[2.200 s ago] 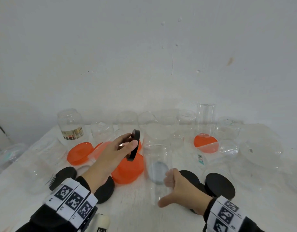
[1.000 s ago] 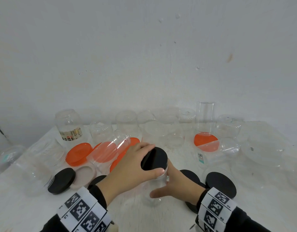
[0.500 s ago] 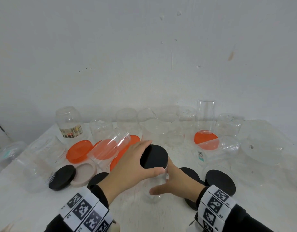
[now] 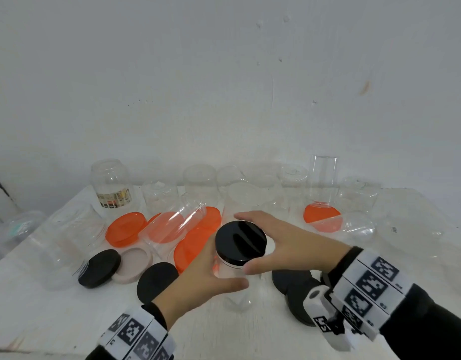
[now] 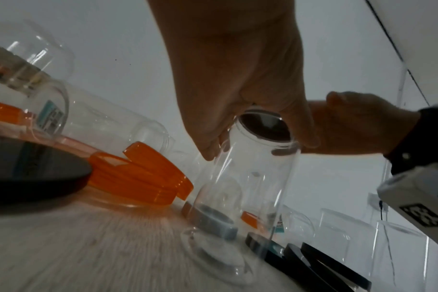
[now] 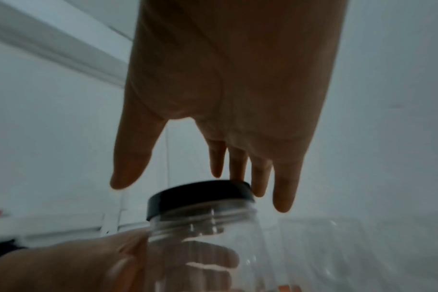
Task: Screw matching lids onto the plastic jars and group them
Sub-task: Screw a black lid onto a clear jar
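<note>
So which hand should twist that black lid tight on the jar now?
The right hand. Its fingers and thumb are spread around the black lid, while the left hand grips the clear jar body below, steadying it.

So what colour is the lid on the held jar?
Black lid, on the clear jar; clearest in the head view.

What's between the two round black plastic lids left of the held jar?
A pale beige round plastic lid, hollow side up; head view shows it.
</note>
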A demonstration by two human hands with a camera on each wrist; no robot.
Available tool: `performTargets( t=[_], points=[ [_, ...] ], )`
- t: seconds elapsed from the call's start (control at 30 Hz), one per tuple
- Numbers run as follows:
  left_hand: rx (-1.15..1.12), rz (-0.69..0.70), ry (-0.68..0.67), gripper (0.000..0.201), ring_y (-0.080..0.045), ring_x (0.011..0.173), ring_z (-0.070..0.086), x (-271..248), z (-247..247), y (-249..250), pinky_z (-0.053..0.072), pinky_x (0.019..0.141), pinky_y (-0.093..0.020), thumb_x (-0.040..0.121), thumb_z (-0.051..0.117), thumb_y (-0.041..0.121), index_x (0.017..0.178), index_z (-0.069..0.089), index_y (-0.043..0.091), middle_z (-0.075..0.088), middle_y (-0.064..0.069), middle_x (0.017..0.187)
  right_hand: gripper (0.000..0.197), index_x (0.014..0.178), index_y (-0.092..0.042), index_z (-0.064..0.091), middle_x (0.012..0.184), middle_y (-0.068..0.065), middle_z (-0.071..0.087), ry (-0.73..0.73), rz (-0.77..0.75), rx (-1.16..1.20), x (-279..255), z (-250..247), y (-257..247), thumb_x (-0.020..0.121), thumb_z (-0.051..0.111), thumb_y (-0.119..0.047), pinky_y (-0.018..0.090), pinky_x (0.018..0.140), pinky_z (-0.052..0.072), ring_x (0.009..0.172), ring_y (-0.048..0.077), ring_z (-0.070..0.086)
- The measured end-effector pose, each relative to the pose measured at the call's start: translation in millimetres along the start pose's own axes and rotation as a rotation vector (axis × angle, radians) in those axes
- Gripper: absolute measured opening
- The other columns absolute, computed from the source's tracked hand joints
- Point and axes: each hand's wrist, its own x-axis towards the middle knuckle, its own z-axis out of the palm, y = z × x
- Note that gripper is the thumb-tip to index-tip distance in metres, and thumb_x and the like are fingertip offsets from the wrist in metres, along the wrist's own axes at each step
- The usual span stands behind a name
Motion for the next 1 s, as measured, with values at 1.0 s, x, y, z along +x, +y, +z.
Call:
performTargets(
  t=[1.0],
  points=[
    [0.007, 0.015, 0.088, 0.083, 0.023, 0.119, 0.037, 6.7, 14.1, -17.7, 0.035, 0.089, -0.001, 0.060, 0.082, 0.052, 0.116, 0.024, 0.073, 0.042, 0.047, 0.122, 0.077, 0.142, -0.035, 0.039, 0.133, -0.010, 0.041, -0.338, -0.044, -0.598, 43.4, -17.1, -48.8, 0.075, 0.078, -0.040, 0.032, 0.098, 0.043, 0.121, 0.011, 0.041]
  ],
)
